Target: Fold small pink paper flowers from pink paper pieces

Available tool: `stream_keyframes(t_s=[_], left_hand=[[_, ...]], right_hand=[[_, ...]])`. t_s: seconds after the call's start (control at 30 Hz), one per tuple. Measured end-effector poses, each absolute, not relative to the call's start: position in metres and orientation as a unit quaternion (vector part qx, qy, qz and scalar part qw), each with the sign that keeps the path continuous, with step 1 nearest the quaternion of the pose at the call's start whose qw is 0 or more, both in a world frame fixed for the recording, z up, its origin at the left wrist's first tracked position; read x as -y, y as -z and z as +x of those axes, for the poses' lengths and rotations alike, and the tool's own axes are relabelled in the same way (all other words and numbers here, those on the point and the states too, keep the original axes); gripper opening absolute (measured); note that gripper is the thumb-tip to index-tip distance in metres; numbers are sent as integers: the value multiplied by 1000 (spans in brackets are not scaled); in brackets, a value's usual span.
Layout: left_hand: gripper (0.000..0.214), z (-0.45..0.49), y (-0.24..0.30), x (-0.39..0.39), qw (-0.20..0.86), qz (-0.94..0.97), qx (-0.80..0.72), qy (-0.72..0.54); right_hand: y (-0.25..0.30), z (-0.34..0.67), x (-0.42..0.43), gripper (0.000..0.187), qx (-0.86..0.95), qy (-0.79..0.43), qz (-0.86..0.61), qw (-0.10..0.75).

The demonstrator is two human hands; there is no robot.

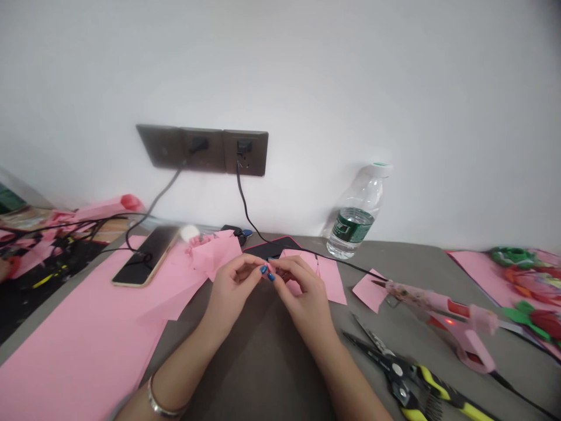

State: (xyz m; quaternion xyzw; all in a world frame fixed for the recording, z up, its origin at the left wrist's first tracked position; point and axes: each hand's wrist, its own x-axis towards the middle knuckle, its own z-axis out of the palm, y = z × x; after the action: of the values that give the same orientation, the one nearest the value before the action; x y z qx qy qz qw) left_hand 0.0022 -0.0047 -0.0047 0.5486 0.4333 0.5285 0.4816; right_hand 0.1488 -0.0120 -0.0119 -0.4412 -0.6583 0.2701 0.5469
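Observation:
My left hand (232, 292) and my right hand (309, 292) meet above the grey table, fingertips pinched together. Between them is a small pink paper piece (269, 268), mostly hidden by the fingers, so its shape is unclear. Just behind my right hand lie pink paper squares (333, 283). A black pad with a red edge (287, 241) shows beyond the fingertips. Left of my left hand, crumpled and cut pink paper (219, 251) rests on large pink sheets (87, 345).
A phone (146, 257) lies on the pink sheets. A water bottle (356, 216) leans against the wall. To the right are a pink glue gun (464, 333) with its red light on, yellow-handled pliers (398, 374) and colourful craft flowers (539, 318). Cables run from the wall socket (245, 155).

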Motion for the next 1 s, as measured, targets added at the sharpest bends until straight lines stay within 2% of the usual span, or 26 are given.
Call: stream_keyframes(t_s=[0.37,1.0], left_hand=[[11,2,5,9,458,557,-458,-520],[14,3,4,9,433,562,-483,-513]], right_hand=[[16,147,12,11,607,-348,-457,550],[20,145,14,20,619,-314,-463,551]])
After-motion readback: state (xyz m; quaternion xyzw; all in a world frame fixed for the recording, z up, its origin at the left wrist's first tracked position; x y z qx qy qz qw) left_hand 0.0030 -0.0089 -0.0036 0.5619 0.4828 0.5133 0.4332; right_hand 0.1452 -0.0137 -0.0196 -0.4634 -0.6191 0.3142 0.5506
